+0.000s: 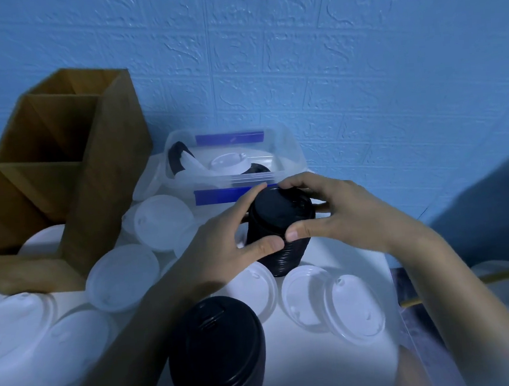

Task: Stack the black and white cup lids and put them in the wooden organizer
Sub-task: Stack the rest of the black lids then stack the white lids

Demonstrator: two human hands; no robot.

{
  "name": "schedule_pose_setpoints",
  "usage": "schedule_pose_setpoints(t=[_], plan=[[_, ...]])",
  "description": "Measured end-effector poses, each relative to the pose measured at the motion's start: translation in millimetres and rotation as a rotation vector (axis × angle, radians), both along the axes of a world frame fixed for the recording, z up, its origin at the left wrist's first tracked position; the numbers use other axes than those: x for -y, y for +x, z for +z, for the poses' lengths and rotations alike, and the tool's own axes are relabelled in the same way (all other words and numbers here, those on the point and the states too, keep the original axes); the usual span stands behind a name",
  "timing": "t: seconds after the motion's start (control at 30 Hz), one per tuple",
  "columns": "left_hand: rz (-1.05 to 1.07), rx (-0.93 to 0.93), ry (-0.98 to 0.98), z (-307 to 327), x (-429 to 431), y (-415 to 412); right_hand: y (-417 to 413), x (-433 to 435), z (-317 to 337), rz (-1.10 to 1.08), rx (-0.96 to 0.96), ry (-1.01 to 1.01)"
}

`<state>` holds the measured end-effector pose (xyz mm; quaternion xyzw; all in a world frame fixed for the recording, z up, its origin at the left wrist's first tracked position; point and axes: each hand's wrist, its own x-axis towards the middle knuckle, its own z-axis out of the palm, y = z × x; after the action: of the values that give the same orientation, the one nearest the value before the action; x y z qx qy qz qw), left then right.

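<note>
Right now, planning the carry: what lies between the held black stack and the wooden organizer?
Loose white lids on the table, seen in the head view.

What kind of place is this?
Likely a café or drink-stall work corner, though unsure: many white lids and black lids, a wooden organizer for sorting them, and a clear tub.

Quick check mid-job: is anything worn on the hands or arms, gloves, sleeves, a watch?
Nothing worn. The left hand and right hand are bare: no gloves, rings or watch. The left forearm and right forearm show no sleeves in view. Thumbnails are short.
</note>
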<state>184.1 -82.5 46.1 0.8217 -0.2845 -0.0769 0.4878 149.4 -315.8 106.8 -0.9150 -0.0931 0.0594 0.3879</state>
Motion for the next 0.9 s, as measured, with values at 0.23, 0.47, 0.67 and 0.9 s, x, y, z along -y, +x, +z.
schedule_pose_setpoints(t=[0.23,0.47,0.67,0.9], plan=[[0.032,0.010,0.015,5,3,2,60,11,21,-0.103,0.046,0.199],[0.034,0.023,0.034,4,2,2,157,-10,-3,-0.184,0.009,-0.211],[0.025,0.013,0.017,5,1,5,190,-34,-1,-0.086,-0.277,-0.581],[0.031,0.011,0.019,3,1,7,198,-37,-11,-0.079,-0.344,-0.653]])
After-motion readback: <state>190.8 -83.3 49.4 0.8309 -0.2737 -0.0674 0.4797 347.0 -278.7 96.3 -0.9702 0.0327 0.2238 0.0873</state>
